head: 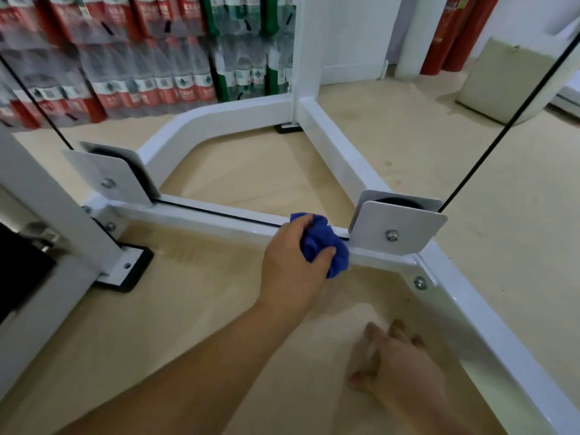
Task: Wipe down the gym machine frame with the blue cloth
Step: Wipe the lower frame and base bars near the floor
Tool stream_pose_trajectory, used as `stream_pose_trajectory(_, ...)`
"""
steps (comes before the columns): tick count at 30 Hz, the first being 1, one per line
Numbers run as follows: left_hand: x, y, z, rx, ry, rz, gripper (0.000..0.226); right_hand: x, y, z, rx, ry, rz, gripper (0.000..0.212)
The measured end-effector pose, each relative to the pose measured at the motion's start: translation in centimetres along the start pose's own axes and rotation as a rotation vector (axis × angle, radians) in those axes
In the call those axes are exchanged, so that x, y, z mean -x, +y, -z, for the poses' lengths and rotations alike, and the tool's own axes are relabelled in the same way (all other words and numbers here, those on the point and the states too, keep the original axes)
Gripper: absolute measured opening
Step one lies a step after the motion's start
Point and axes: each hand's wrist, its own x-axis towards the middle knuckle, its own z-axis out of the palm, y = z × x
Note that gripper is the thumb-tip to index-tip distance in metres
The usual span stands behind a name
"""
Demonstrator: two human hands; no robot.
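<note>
Left hand: the left hand (pixel 292 265) grips the blue cloth (pixel 326 243), bunched into a ball, fingers over it and thumb under.
Cloth place: it is pressed on the low white crossbar (pixel 204 215) of the gym machine frame, near the right corner of the base, just beside the pulley plate (pixel 398 227).
Why so: a bunched cloth gives firm pressure on the narrow bar, and I think it fits the tight place beside the plate.
Right hand: the right hand (pixel 398 365) is blurred; its fingers look spread and hold nothing, low over the floor (pixel 188 309), probably to support the body.
In the way: the pulley plate stops the stroke to the right; a black cable (pixel 219 211) runs along the bar's far edge and can catch the cloth.
Also near: the corner bolt (pixel 420 282), the side bar (pixel 489 324), a second plate (pixel 110 174) at the left corner.
Behind: packs of bottled water (pixel 141 58), well apart.
</note>
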Motion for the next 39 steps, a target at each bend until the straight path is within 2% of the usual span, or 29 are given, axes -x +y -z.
stream_pose_trajectory(2, -2.4, -0.6, 2.0, -0.378, -0.105, -0.190, 0.049, 0.2, -0.7, -0.1, -0.008, 0.035, -0.018, 0.096)
stream_pose_trajectory(4, -3.8, -1.4, 2.4, -0.784, -0.259, -0.283, 0.053, 0.5, -1.4, 0.0, -0.020, 0.047, -0.048, 0.090)
stream_pose_trajectory(5, -4.0, -2.2, 2.2, -0.921, -0.340, -0.312, 0.058, 0.5, -1.5, 0.0, -0.032, 0.048, -0.057, 0.090)
stream_pose_trajectory(7, -4.1, -3.8, 1.8, -1.036, -0.459, -0.380, 0.064, 0.4, -1.4, -0.1, -0.039, 0.037, -0.060, 0.094)
stream_pose_trajectory(11, -5.5, -4.7, 3.9, -1.005, -0.501, -0.485, 0.063, 0.3, -2.5, 0.4, -0.026, 0.021, -0.057, 0.103)
stream_pose_trajectory(16, -7.7, -7.6, 11.7, -0.979, -0.410, -0.344, 0.061, -0.1, -10.7, 1.3, -0.100, 0.015, 0.293, 0.106)
stream_pose_trajectory(19, -9.0, -9.5, 16.5, -1.024, -0.310, -0.211, 0.062, -0.8, -15.9, 0.9, -0.094, 0.040, 0.385, 0.115)
stream_pose_trajectory(21, -9.4, -10.1, 16.6, -1.061, -0.240, -0.142, 0.063, -1.3, -17.9, 0.1, -0.038, 0.022, 0.383, 0.125)
stream_pose_trajectory(23, -9.1, -9.8, 15.0, -1.070, -0.217, -0.157, 0.071, -1.7, -19.1, -0.6, 0.050, -0.005, 0.340, 0.129)
stream_pose_trajectory(26, -7.6, -9.1, 12.5, -0.937, -0.387, -0.341, 0.068, -2.1, -20.2, -0.6, 0.141, -0.051, 0.291, 0.129)
stream_pose_trajectory(29, -8.6, -8.7, 14.9, -0.918, -0.491, -0.443, 0.067, -2.9, -20.3, -0.4, 0.110, -0.089, 0.279, 0.112)
stream_pose_trajectory(33, -10.8, -10.9, 20.1, -0.962, -0.325, -0.252, 0.071, -3.2, -20.0, -0.8, 0.100, -0.087, 0.270, 0.116)
stream_pose_trajectory(36, -9.8, -10.4, 18.5, -0.969, -0.212, -0.150, 0.076, -3.2, -20.1, -0.8, 0.115, -0.101, 0.256, 0.110)
stream_pose_trajectory(38, -8.4, -8.9, 14.9, -0.966, -0.212, -0.191, 0.078, -2.7, -19.9, -1.0, 0.076, -0.066, 0.279, 0.104)
stream_pose_trajectory(39, -7.6, -8.0, 12.6, -0.972, -0.258, -0.265, 0.073, -2.4, -19.8, -1.1, -0.020, 0.030, 0.274, 0.105)
